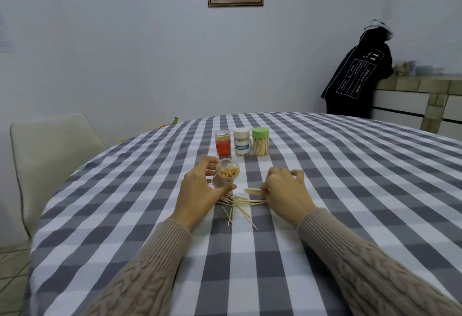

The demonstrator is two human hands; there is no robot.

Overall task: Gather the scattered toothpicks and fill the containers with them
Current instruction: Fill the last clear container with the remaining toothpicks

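Observation:
My left hand grips a clear open container, tilted toward me and partly filled with toothpicks. My right hand pinches a small bundle of toothpicks just above the cloth, tips pointing left. Loose toothpicks lie scattered on the checked tablecloth between and below both hands. Behind them stand three containers in a row: a red-bottomed one, a white one labelled TOOTHPICK and a green-lidded one.
A round table with a grey-and-white checked cloth fills the view. A pale chair stands at its left. A person in a dark hooded jacket leans on a tiled counter at the back right.

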